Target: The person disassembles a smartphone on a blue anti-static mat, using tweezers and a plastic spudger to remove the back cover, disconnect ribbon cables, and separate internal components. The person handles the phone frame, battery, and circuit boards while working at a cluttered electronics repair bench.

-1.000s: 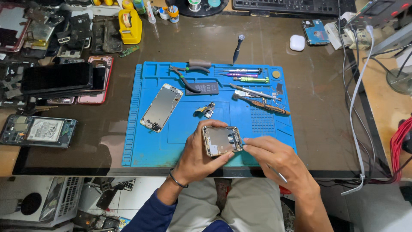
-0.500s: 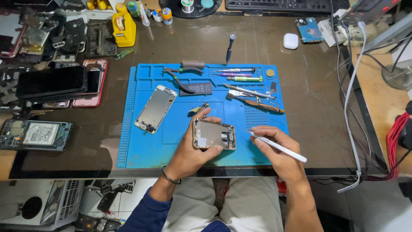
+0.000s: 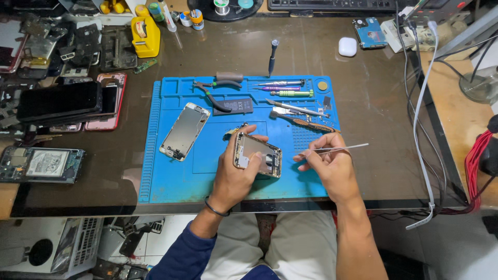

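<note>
Head view: left hand (image 3: 234, 176) grips opened phone body (image 3: 257, 155) tilted up over blue mat (image 3: 171, 176), exposing internals; right hand (image 3: 329, 166) pinches thin metal tool (image 3: 340, 149), tip just beside phone.

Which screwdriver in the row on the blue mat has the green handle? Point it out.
The lowest of the three, the green-handled screwdriver. Above it lie the purple-handled screwdriver and the grey-handled screwdriver.

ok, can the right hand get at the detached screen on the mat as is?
Probably not easily: right hand holds a metal tool, and the left hand with the phone body sits between it and the screen.
</note>
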